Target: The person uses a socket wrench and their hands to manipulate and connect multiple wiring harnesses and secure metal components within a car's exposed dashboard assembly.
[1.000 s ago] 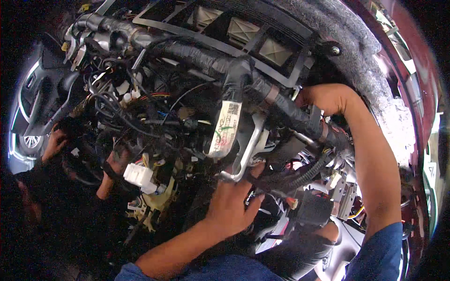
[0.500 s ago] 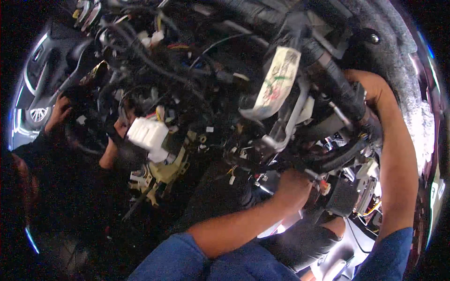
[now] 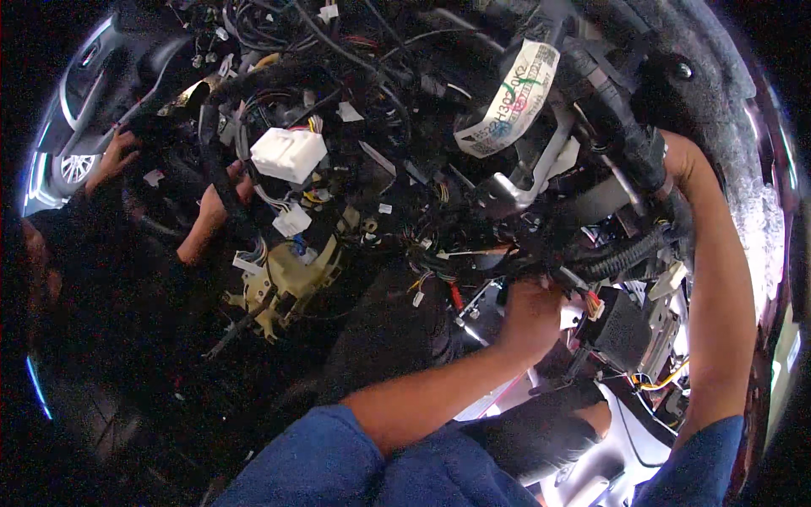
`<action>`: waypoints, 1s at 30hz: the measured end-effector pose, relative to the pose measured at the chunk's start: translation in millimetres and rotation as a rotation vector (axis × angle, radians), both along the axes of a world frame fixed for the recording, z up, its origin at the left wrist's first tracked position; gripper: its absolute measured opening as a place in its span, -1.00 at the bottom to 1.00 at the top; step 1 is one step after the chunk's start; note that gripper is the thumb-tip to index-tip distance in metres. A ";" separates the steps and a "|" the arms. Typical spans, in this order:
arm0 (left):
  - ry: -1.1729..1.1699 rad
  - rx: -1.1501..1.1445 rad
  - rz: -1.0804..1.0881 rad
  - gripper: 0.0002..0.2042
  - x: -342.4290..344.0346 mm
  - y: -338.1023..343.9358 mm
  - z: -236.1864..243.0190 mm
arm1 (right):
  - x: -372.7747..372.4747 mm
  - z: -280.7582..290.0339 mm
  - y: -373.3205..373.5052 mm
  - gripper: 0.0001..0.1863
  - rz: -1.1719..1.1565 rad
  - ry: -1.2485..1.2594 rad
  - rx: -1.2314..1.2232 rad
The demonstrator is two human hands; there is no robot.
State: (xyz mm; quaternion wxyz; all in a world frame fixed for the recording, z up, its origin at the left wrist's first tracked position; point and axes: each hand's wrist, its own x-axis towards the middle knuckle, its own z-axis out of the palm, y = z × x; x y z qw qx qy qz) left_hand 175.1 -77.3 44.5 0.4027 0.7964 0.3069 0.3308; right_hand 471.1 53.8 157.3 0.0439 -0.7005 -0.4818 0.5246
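A dense black wiring harness (image 3: 405, 127) with many loose wires and plugs fills the upper view. My right hand (image 3: 680, 160) reaches up at the right and is closed around the thick black taped trunk of the harness (image 3: 629, 135). My left hand (image 3: 528, 317) is lower, in the middle, its fingers curled up into the wire bundle beside a black corrugated tube (image 3: 629, 258). A white paper tag (image 3: 507, 101) hangs from the trunk above a grey metal bracket (image 3: 528, 182).
A white connector block (image 3: 287, 154) and a cream plastic bracket (image 3: 287, 283) hang at centre left. Another person's hands (image 3: 114, 156) (image 3: 215, 203) work at the far left. A black box (image 3: 621, 329) with coloured wires sits by my left hand. Grey felt lining (image 3: 743, 169) curves along the right.
The view has shifted so the harness sits higher and further right. My left hand has moved down and right into the bundle; my right hand stays on the trunk.
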 end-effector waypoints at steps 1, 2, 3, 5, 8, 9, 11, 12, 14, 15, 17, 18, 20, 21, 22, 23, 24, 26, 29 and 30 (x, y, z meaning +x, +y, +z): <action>0.004 0.005 0.006 -0.86 -2.6 1.2 0.3 | -10.2 0.9 -3.1 -0.66 0.006 0.004 0.005; -0.557 -0.645 -0.106 -0.85 -2.9 1.1 1.3 | -18.6 5.3 -9.6 -0.65 0.017 0.039 0.111; -1.114 -1.297 -0.223 -0.84 -3.8 2.3 2.0 | -21.8 9.1 -12.5 -0.60 0.028 0.074 0.218; -1.096 -1.173 -0.284 -0.85 -8.6 8.4 1.8 | 12.3 4.9 -0.6 -0.56 0.162 -0.083 0.183; -0.369 -0.743 -0.340 -0.78 -17.6 18.0 -11.6 | -9.2 11.4 7.7 -0.49 0.288 -0.253 0.107; -0.139 -0.588 -0.346 -0.74 -17.1 19.4 -16.3 | -27.1 15.5 9.1 -0.46 0.274 -0.282 0.073; 0.315 -0.253 -0.335 -0.66 -17.4 21.3 -15.5 | -33.5 19.8 14.0 -0.42 0.289 -0.314 0.045; 0.305 -0.249 -0.342 -0.66 -14.3 19.3 -13.5 | -31.1 15.9 16.0 -0.40 0.313 -0.232 0.026; 0.269 -0.251 -0.140 -0.65 -6.9 12.6 -9.2 | -30.6 22.9 19.4 -0.38 0.440 -0.337 -0.017; 0.262 -0.249 -0.144 -0.65 -1.6 8.6 -11.8 | -23.3 18.1 16.1 -0.38 0.437 -0.345 -0.019; 0.307 0.148 0.068 -0.65 7.1 -1.1 -19.6 | -4.8 2.9 6.7 -0.64 0.676 -0.243 0.454; 0.600 0.100 -0.113 -0.66 2.3 -9.2 -5.0 | -3.9 5.4 4.5 -0.64 0.670 -0.254 0.447; -0.036 -0.541 -0.085 -0.58 16.1 -31.0 -57.5 | -16.6 6.4 14.4 -0.61 0.496 -0.208 0.202; -0.718 -1.146 -0.052 -0.47 25.2 -37.7 -75.1 | -21.7 8.0 17.7 -0.61 0.500 -0.205 0.207; -0.864 -1.322 -0.011 -0.50 35.7 -43.9 -75.1 | -25.1 8.8 19.1 -0.59 0.504 -0.193 0.178; -0.824 -1.322 -0.003 -0.53 42.4 -47.9 -71.5 | -24.4 10.4 17.9 -0.57 0.503 -0.189 0.145; -0.785 -1.293 0.001 -0.56 47.8 -49.5 -69.6 | -23.7 11.2 17.2 -0.57 0.501 -0.192 0.145; -0.652 -1.128 -0.005 -0.60 53.6 -50.4 -66.5 | -27.0 13.3 17.5 -0.55 0.562 -0.202 0.235; -0.495 -0.898 0.004 -0.65 57.3 -52.7 -61.7 | -37.1 21.2 14.2 -0.51 0.447 -0.329 0.204; -0.467 -0.851 0.002 -0.66 59.8 -54.8 -60.3 | -31.4 17.2 12.7 -0.51 0.450 -0.331 0.202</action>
